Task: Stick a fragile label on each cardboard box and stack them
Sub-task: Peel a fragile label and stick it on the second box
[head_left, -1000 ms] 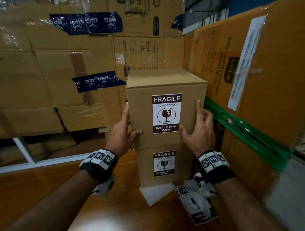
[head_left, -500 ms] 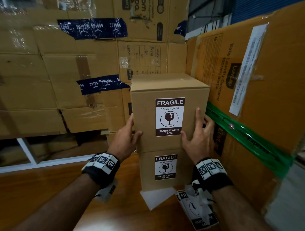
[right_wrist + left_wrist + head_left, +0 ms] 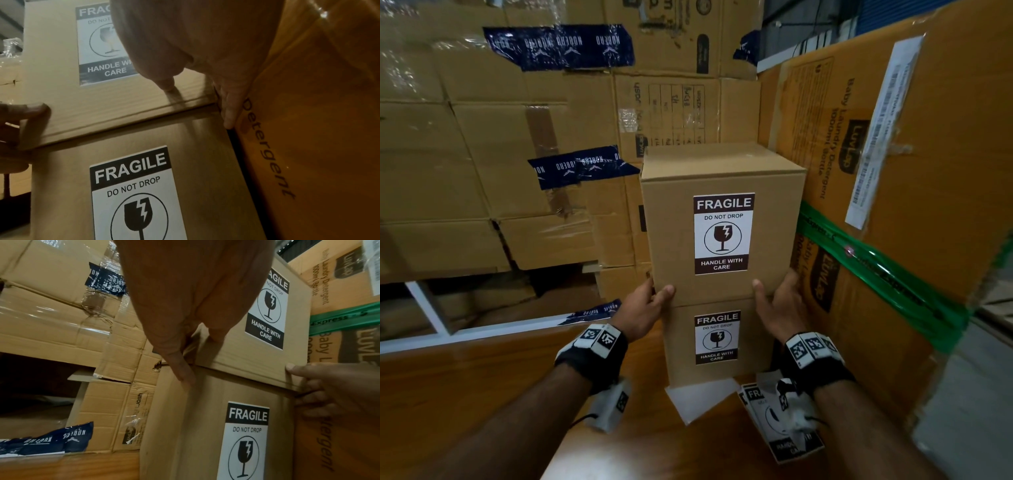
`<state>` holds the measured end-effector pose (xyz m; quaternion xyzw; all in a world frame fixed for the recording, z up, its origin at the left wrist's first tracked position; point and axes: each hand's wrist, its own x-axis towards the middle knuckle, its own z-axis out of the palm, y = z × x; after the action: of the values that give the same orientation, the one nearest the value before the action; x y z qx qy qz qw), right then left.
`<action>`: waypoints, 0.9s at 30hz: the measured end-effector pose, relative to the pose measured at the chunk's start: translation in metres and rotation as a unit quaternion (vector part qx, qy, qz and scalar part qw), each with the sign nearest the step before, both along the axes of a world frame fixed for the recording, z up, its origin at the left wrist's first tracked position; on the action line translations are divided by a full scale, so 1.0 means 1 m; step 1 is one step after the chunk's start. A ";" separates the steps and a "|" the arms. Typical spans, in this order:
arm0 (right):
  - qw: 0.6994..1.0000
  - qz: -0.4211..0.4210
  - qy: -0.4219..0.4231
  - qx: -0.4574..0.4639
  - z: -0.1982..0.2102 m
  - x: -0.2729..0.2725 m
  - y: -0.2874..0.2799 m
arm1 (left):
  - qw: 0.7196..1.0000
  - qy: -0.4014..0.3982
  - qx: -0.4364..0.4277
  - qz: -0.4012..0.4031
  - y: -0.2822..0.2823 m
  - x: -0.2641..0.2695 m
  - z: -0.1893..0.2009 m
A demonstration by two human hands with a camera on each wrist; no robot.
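upper box [image 3: 722,226] stacked on lower box [image 3: 717,342], both on table [image 3: 482,394]; big detergent carton [image 3: 893,205] just right; carton wall [image 3: 482,154] behind; loose labels [image 3: 767,421] before stack.

Both stacked boxes' labels [image 3: 723,233] [image 3: 717,337] read "FRAGILE, DO NOT DROP, HANDLE WITH CARE"; right carton [image 3: 835,144] reads "Baby Laundry Detergent".

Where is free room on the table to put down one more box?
Left of the box stack, the wooden table is bare up to the white rail, beyond the left hand. The right is crowded: the stack stands close to the detergent carton, and label sheets lie in front.
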<state>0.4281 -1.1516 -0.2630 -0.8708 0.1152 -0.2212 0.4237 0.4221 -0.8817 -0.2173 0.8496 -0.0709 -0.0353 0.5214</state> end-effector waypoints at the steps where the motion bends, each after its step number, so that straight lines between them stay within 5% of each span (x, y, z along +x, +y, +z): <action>1: 1.000 0.001 0.001 -0.004 -0.003 0.001 -0.001 | 1.000 -0.001 0.001 0.001 -0.001 -0.002 -0.001; 19: 0.998 -0.041 -0.027 0.026 -0.014 -0.020 0.019 | 0.994 -0.061 0.078 0.035 -0.001 -0.012 -0.014; 23: 0.980 -0.072 -0.178 -0.051 -0.016 -0.039 0.047 | 0.975 -0.121 0.168 0.080 0.023 -0.018 -0.014; 27: 0.956 0.015 -0.282 -0.083 0.005 -0.048 0.088 | 0.947 -0.201 0.229 0.101 0.054 -0.031 -0.004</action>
<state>0.3799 -1.0641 -0.2580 -0.8069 -0.0410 -0.4600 0.3682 0.3907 -0.8278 -0.2212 0.9383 -0.0777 0.1737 0.2888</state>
